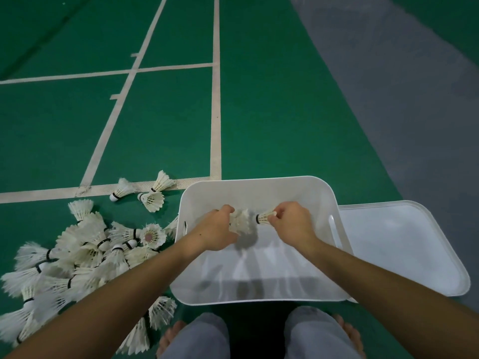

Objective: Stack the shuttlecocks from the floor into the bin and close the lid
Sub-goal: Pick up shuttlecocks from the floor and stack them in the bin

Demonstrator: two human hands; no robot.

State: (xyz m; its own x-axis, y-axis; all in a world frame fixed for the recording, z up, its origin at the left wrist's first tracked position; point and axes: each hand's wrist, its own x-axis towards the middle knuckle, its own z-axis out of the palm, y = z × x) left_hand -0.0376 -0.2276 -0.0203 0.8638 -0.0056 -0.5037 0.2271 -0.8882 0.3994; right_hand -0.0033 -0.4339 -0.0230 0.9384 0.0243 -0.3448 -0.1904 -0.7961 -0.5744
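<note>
While both hands are held over the open white bin (259,189), a shuttlecock is gripped in each. A feathered shuttlecock (241,222) is clasped in the curled fingers of the left hand (216,230), its skirt turned toward the bin's centre. A second shuttlecock (265,218) is pinched at the feather end by the right hand (291,222), its dark-banded cork pointed at the first one; the two are just apart, nearly in line. Both are held above the bin's floor, where a shadow is cast beneath them. The bin's interior is otherwise seen as bare white plastic with reflections.

The lid (404,244) is laid flat on the floor, touching the bin's right side. A large heap of shuttlecocks (77,257) is spread on the green court floor (272,112) to the left of the bin, with three loose ones (145,193) lying near the bin's far left corner on a white court line (64,191). Grey trouser knees (204,335) and bare feet are seen just below the bin's near edge.
</note>
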